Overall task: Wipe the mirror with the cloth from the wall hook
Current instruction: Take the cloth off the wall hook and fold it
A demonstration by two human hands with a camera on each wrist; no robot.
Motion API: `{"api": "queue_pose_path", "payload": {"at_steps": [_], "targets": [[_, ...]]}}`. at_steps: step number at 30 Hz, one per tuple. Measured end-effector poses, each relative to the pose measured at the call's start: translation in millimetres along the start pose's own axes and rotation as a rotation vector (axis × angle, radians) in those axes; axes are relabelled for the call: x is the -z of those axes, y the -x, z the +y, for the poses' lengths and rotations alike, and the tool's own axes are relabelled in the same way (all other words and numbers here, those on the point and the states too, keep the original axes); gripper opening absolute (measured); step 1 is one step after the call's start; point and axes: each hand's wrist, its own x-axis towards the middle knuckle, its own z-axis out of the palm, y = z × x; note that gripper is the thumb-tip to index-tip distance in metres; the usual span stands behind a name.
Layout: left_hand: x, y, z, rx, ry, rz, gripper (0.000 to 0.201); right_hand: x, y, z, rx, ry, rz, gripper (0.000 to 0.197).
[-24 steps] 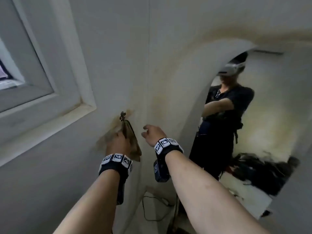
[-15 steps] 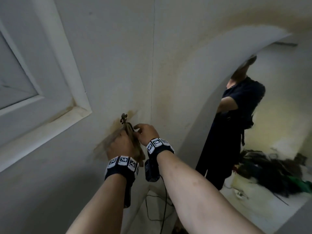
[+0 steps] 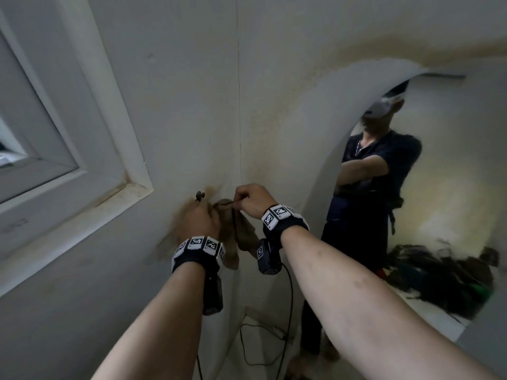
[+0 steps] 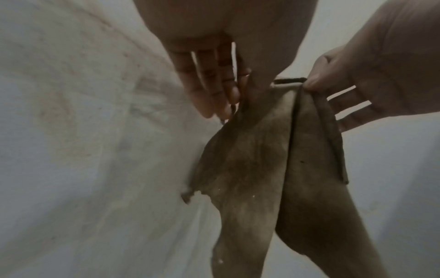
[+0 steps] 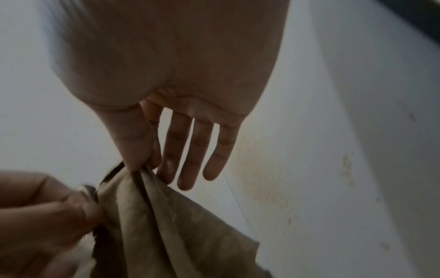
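A dirty tan cloth [image 3: 242, 233] hangs against the wall just right of a small dark wall hook [image 3: 199, 195]. My left hand [image 3: 200, 219] pinches the cloth's top corner between thumb and forefinger, the other fingers [image 4: 204, 88] straight. My right hand [image 3: 253, 200] pinches the other top fold [image 5: 140, 169] with thumb and forefinger. A dark hanging loop [image 4: 289, 80] stretches between the two hands, and the cloth [image 4: 262, 159] droops below in two folds. The left hand hides whether it is still on the hook. The arched mirror [image 3: 452, 187] is on the wall to the right.
A white window frame [image 3: 90, 165] juts out on the left. The wall corner seam [image 3: 238, 105] runs down between window and mirror. Black cables [image 3: 263, 349] lie on the floor below. The mirror reflects a person and a dark pile [image 3: 439, 278].
My right hand has moved left from free air to the cloth and pinched its top. The cloth's upper edge now spreads rightward between both hands. The head view has swung right.
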Motion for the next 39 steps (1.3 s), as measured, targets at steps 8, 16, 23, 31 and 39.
{"api": "queue_pose_path", "payload": {"at_steps": [8,16,23,31,39], "targets": [[27,22,62,-0.221,0.256,-0.166,0.026,71,48,-24,-0.011,-0.011,-0.021,0.011],[48,77,123,-0.095,0.404,-0.5,0.009,133,125,8,-0.142,0.129,0.123,0.021],[59,149,177,-0.052,0.401,-0.674,0.042,164,223,32,-0.262,0.25,0.335,0.016],[35,215,203,0.216,0.844,-0.85,0.03,154,382,67,-0.746,-0.228,0.127,0.075],[47,267,222,0.276,1.069,-0.94,0.036,133,432,75,-0.725,-0.895,0.132,0.071]]}}
